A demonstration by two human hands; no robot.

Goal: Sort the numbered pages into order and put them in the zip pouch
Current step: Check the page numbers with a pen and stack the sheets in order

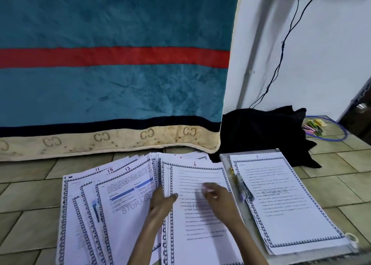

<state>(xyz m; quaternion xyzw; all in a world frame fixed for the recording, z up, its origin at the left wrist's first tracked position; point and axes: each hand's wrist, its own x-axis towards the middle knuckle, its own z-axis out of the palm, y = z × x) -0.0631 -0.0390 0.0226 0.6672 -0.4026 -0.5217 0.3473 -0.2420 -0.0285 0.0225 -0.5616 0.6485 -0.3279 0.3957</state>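
Note:
Numbered pages lie fanned on the tiled floor. Pages 11 point(80, 200), 15 point(90, 186) and 12 point(124, 186) overlap at the left. Page 6 point(200, 220) tops the middle pile, with more pages peeking out behind it. My left hand point(161, 203) pinches page 6's left edge, thumb on top and fingers tucked under. My right hand point(219, 199) rests on page 6, its fingertips blurred. Page 1 point(285, 200) tops a small stack on the clear zip pouch point(247, 222) at the right. A pen point(244, 188) lies on the pouch beside page 1.
A teal blanket point(112, 88) with a red stripe hangs right behind the pages. A black cloth point(265, 132) lies heaped behind the pouch, under a dangling black cable point(281, 60). A blue hoop point(341, 132) with coloured items lies at the far right.

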